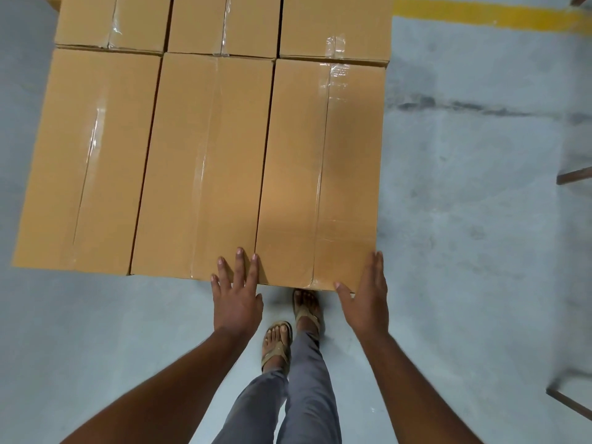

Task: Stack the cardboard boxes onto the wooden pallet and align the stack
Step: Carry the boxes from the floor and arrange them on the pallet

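Six cardboard boxes [205, 161] fill the upper left and centre of the frame, packed tight in two rows of three, their taped tops level. Both hands reach in from below. At the lower centre, the left hand [236, 293] has spread, straight fingers lying over the near edge where the middle and right boxes meet. At the lower right, the right hand [368, 296] is flat with fingers together against the near right corner of the right box [320, 174]. Sandalled feet [278, 344] stand on the grey floor [464, 219] beneath; a yellow line [480, 14] crosses the upper right.
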Available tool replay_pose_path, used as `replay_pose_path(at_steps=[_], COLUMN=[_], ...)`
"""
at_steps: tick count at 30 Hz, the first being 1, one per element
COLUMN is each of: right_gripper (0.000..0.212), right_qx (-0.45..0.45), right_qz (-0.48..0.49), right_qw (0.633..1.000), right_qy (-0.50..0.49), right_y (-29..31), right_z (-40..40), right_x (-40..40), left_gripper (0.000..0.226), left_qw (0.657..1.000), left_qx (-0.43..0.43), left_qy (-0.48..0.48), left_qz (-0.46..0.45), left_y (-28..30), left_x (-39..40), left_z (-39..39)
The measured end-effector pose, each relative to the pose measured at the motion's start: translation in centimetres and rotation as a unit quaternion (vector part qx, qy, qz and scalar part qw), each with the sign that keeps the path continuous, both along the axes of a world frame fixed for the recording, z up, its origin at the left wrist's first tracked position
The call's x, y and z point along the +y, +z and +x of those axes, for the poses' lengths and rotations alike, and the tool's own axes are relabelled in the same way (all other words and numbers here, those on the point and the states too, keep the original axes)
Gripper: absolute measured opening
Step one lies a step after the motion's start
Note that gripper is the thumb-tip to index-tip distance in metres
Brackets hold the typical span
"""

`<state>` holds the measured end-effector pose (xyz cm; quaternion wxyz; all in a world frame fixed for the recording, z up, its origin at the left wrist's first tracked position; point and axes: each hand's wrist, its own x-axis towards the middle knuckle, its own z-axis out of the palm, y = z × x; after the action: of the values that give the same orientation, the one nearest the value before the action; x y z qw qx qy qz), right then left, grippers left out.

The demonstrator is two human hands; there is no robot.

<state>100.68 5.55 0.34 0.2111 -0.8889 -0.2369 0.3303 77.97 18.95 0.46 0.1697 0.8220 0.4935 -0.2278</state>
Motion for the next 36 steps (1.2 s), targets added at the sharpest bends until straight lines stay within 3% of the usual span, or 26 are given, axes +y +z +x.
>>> replay_pose_path(at_steps=[2, 5, 8, 11, 17, 22, 28, 33, 36], right_gripper=[0.088, 0.075, 0.052, 0.036, 0.040, 0.030, 0.027, 0.026, 0.026], right_qx=[-0.039, -0.028, 0.055, 0.047, 0.062, 0.097, 0.106, 0.173, 0.223], right_qz=[-0.023, -0.063, 0.023, 0.091, 0.150, 0.168, 0.175, 0.177, 0.166], right_qw=[0.997, 0.993, 0.998, 0.994, 0.979, 0.954, 0.921, 0.918, 0.921], right_qy=[0.062, 0.092, 0.029, 0.030, 0.124, 0.230, 0.331, 0.311, 0.271], right_y=[1.3, 4.8, 10.0, 15.5, 22.6, 25.7, 27.3, 28.5, 29.2], right_z=[-1.1, -1.8, -2.1, -2.7, -7.7, -16.7, -31.0, -45.9, -53.5], right_x=[-0.1, 0.4, 1.7, 4.1, 12.4, 20.8, 30.3, 36.9, 40.3], left_gripper=[0.093, 0.075, 0.057, 0.052, 0.043, 0.030, 0.028, 0.024, 0.022], left_qw=[0.999, 0.989, 0.967, 0.951, 0.900, 0.851, 0.780, 0.738, 0.733], left_qx=[-0.014, -0.107, -0.204, -0.263, -0.341, -0.373, -0.419, -0.446, -0.439], left_qy=[0.022, 0.065, 0.126, 0.146, 0.272, 0.369, 0.458, 0.503, 0.517], left_qz=[-0.037, -0.085, -0.092, -0.076, -0.023, 0.018, 0.075, 0.059, 0.049], left_y=[1.2, 5.1, 10.3, 15.4, 23.4, 26.3, 26.1, 26.4, 27.6], left_x=[0.8, 2.4, 3.5, 4.8, 8.2, 11.3, 15.5, 19.4, 21.6], left_z=[0.4, 1.5, 1.6, 0.7, -5.2, -15.2, -31.5, -46.5, -54.2])
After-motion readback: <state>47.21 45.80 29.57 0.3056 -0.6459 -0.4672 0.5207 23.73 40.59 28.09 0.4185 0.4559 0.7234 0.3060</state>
